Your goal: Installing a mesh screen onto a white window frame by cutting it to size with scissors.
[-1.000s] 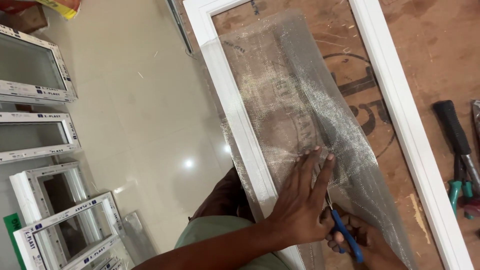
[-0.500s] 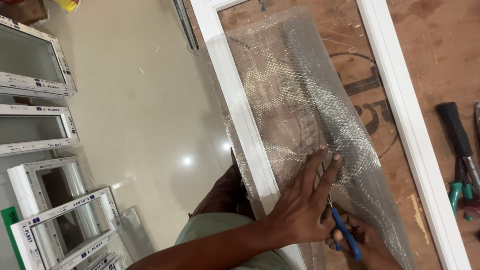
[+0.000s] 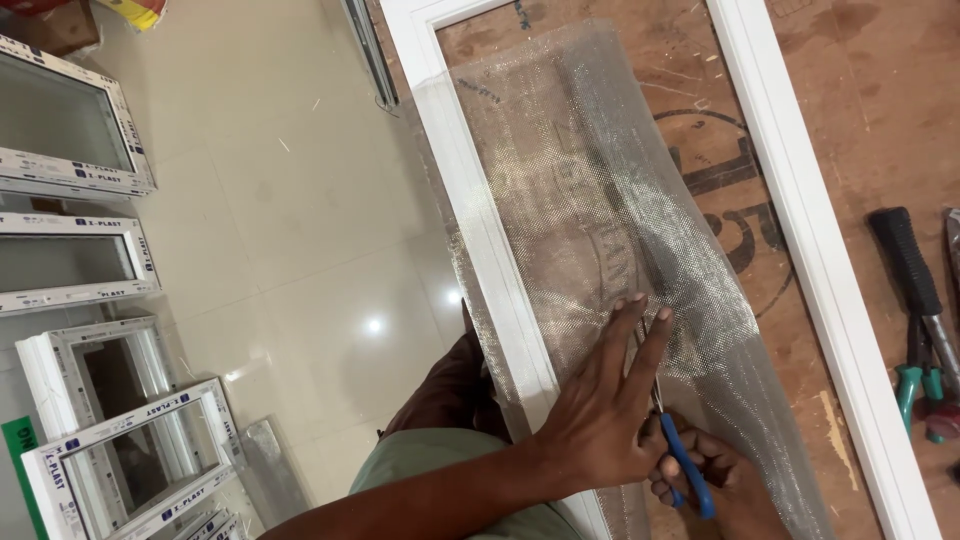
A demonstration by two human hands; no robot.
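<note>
A sheet of fine grey mesh (image 3: 600, 230) lies across the middle of the frame, draped over the left rail of a long white window frame (image 3: 480, 230) that rests on a brown plywood worktop (image 3: 860, 120). The mesh runs from the upper centre down to the lower right, and its left edge spills a little past the rail toward the floor side.

The left hand (image 3: 605, 425) is spread flat on the mesh in the lower centre, fingers (image 3: 625, 345) splayed and pressing the sheet down; it grips nothing. Just to its right, in the lower right of the frame, the right hand (image 3: 715, 485) is closed around blue-handled scissors (image 3: 685, 465), whose blades point up under the left hand's fingers into the mesh.

The mesh looks very light, thin and floppy. It wrinkles and lifts in soft waves near the hands, so I judge it will slide and bunch unless it is held flat close to the cut. It seems to fray or snag easily at a raw edge, so a flat palm beside the blades looks a better hold than a pinch. The white frame looks stiff and should stay put.

At the right edge lie pliers with green and red handles (image 3: 915, 385) and a black-handled tool (image 3: 905, 260). More white window frames (image 3: 75, 265) are stacked on the tiled floor (image 3: 280, 250) at the left.
</note>
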